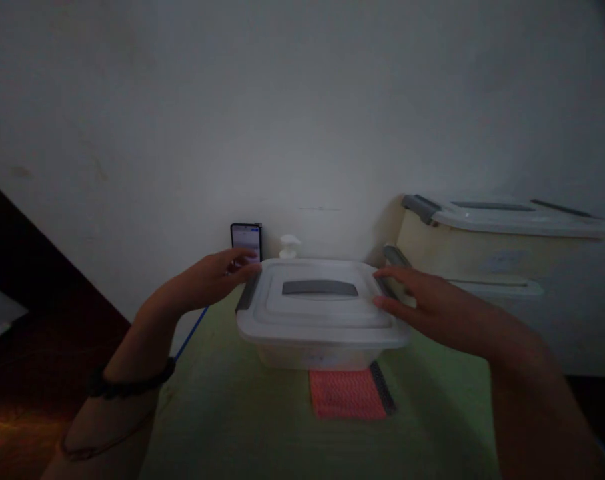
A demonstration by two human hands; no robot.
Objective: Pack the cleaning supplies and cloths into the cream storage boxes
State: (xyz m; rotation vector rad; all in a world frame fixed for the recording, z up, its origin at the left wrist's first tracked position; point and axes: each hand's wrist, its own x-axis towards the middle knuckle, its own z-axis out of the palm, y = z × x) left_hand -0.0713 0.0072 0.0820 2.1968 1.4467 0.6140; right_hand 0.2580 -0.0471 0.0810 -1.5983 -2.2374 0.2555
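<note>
1. On green tabletop [207, 407]: white rectangular plastic box [322, 315], already lidded.
2. At box's left end: left hand [215, 279], fingers parted; at right end: right hand [425, 300], likewise.
3. Grey plastic latches [248, 291]: cannot tell whether fastened.

Your left hand [209, 280] covers the lower part of the smartphone [246, 238] — its screen text is too small to read. The lidded storage box [327, 337] hides the base of the white pump top [289, 243] and the far end of the red cloth [347, 395]; its front marking [323, 359] is blurred. The frame cuts off your right forearm [532, 407] and the upper stacked box [472, 247].
</note>
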